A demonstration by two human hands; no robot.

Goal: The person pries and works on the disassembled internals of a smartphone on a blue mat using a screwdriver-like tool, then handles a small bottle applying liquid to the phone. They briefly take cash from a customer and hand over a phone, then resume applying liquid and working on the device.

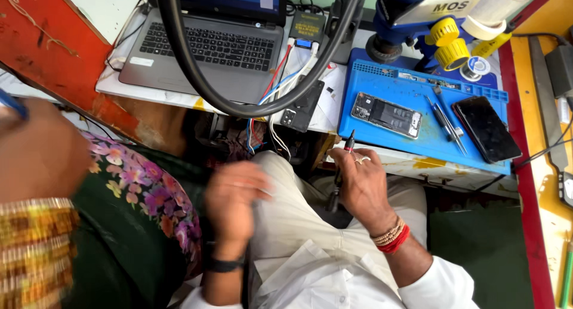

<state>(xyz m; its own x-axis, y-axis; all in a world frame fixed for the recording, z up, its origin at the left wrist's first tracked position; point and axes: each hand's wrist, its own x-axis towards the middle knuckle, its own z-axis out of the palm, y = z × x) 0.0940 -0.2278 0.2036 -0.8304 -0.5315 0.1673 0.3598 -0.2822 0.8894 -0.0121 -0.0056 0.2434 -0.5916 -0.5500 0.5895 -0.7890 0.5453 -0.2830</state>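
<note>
Your right hand [364, 186] has a tight grip on a black pen-like tool [341, 171], low over your lap, just below the blue mat [382, 85] on the tabletop [179, 97]. Your left hand [233, 204] is blurry; I cannot tell its grip. An opened phone [386, 115] lies on the mat.

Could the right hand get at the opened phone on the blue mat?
Probably yes. The right hand, gripping a black tool, sits just below the mat edge, and nothing lies between it and the opened phone.
</note>
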